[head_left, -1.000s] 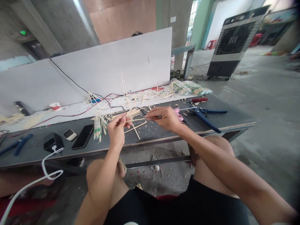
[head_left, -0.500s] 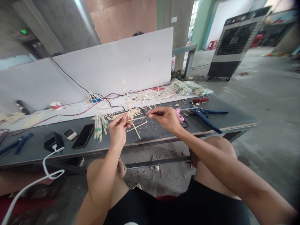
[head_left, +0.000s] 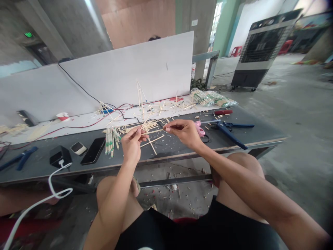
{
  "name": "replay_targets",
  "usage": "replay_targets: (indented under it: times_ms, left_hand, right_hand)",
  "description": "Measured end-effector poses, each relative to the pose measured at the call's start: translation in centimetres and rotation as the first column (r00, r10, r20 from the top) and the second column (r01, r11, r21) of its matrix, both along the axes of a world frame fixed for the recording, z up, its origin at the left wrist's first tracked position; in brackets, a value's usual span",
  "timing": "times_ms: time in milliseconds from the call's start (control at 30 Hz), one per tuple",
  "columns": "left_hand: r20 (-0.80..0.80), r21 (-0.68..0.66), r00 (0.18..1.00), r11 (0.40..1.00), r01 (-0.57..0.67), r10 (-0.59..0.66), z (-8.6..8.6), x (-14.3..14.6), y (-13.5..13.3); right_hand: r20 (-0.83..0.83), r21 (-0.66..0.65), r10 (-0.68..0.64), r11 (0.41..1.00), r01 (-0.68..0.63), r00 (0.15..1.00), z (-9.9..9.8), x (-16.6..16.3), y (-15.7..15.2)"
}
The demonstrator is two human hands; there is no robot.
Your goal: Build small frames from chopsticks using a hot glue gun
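Observation:
My left hand (head_left: pixel 132 143) pinches thin wooden sticks (head_left: pixel 152 146) that cross one another near its fingertips. One of them points right, toward my right hand (head_left: pixel 183 132). Thumb and forefinger of that hand are closed on a small brownish piece (head_left: pixel 164 127) at or near the stick's end; whether the two touch I cannot tell. Below and behind the hands lies a pile of loose sticks (head_left: pixel 149 125). A pink glue gun (head_left: pixel 199 129) with a clear glue stick rests just right of my right hand, partly hidden by it.
Wrapped stick packs (head_left: pixel 109 142), a phone (head_left: pixel 93 150) and a black charger (head_left: pixel 59 156) lie left. Blue-handled pliers (head_left: pixel 231 133) and a red-handled tool (head_left: pixel 223 112) lie right. A stick frame (head_left: pixel 140 95) stands before the white panel (head_left: pixel 125 76). Bagged sticks (head_left: pixel 213 98) sit behind.
The view has shifted very slightly. Both hands keep nearly the same pose and hold the same things.

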State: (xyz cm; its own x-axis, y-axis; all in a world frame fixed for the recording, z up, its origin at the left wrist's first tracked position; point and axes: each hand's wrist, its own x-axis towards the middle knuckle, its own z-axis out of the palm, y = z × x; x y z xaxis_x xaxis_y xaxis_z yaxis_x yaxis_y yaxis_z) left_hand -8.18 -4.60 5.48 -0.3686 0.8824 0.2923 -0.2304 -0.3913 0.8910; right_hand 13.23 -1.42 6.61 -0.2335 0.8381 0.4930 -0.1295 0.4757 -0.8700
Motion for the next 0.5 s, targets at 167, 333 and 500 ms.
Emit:
replay_targets:
  times_ms: [167, 333, 500]
  left_hand:
    - [-0.005, -0.011, 1.0, 1.0, -0.017, 0.017, 0.12, 0.19, -0.1]
    - [-0.015, 0.002, 0.999, 0.999, -0.047, 0.047, 0.1, 0.4, -0.17]
    - [-0.011, 0.019, 0.998, 0.998, -0.06, 0.06, -0.02, 0.55, -0.19]
  right_hand:
    - [-0.002, 0.007, -0.012, 1.0, 0.012, 1.0, 0.05, -0.05, -0.15]
    - [0.001, 0.015, -0.026, 1.0, 0.026, 1.0, 0.24, -0.08, -0.38]
    - [0.021, 0.0, -0.043, 0.999, 0.043, 0.999, 0.18, -0.14, -0.49]
